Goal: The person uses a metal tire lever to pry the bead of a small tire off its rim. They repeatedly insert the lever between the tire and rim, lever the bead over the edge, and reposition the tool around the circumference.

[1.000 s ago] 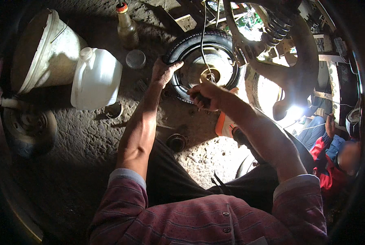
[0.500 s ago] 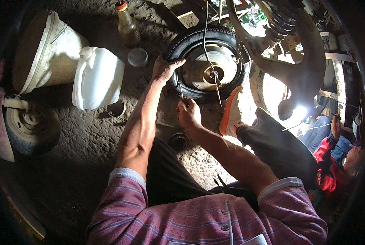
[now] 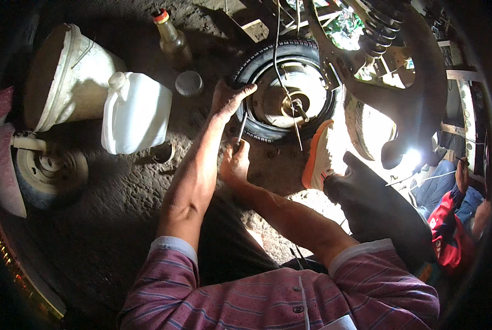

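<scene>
- Right hand (image 3: 235,159): shifted from the wheel hub's (image 3: 268,96) lower edge, upper centre of frame, to lower left of the tire (image 3: 260,60).
- Metal rod (image 3: 242,129): tilt reversed, lower end farther left.

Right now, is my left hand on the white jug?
No, your left hand is at the edge of the tire, apart from the white jug.
</scene>
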Motion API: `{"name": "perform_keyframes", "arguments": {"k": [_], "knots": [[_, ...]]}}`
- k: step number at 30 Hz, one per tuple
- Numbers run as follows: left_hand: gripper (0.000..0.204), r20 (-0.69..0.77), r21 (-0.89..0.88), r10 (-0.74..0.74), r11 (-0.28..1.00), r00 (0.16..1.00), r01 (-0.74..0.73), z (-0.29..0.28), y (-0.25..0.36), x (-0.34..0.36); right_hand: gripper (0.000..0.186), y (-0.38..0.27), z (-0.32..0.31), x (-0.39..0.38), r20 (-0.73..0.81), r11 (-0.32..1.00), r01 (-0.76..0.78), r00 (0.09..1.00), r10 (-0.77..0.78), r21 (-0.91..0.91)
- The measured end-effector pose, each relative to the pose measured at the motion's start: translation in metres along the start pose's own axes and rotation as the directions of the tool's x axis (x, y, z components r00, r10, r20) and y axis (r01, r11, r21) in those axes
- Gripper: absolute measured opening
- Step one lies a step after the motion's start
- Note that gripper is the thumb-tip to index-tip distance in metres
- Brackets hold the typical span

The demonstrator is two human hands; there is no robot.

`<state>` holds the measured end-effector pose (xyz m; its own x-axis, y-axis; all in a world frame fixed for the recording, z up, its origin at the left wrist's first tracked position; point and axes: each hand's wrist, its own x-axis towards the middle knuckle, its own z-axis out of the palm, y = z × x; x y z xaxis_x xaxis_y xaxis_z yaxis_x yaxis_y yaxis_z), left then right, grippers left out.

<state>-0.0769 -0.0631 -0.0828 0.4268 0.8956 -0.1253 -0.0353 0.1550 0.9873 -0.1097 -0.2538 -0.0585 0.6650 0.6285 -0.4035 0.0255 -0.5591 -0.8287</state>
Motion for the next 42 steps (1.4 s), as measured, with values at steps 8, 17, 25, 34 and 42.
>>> {"name": "perform_keyframes", "arguments": {"k": [8,17,25,34,42], "knots": [[0.065,-0.15,-0.028,-0.11,0.994,0.982,0.107,0.001,-0.009,-0.007,0.031,0.0,-0.012,0.003,0.095,0.998,-0.053,0.994,0.052,0.016],[0.054,-0.104,-0.119,-0.123,0.987,0.987,0.111,0.004,0.001,-0.006,0.034,0.011,-0.01,0.005,0.094,0.999,0.046,0.995,-0.046,-0.002],[0.061,0.015,0.248,-0.055,0.967,0.998,0.05,0.002,0.031,0.02,0.032,0.015,-0.019,0.007,0.17,0.998,-0.009,0.985,-0.002,0.068],[0.051,0.261,0.306,-0.09,0.952,0.961,0.006,0.01,0.053,0.082,0.034,0.02,-0.023,0.01,0.243,0.993,-0.097,0.967,0.079,0.063],[0.048,0.197,0.482,-0.128,0.876,0.972,0.017,0.016,0.072,0.077,0.039,0.022,-0.016,0.008,0.155,0.996,0.045,0.986,-0.056,0.074]]}}
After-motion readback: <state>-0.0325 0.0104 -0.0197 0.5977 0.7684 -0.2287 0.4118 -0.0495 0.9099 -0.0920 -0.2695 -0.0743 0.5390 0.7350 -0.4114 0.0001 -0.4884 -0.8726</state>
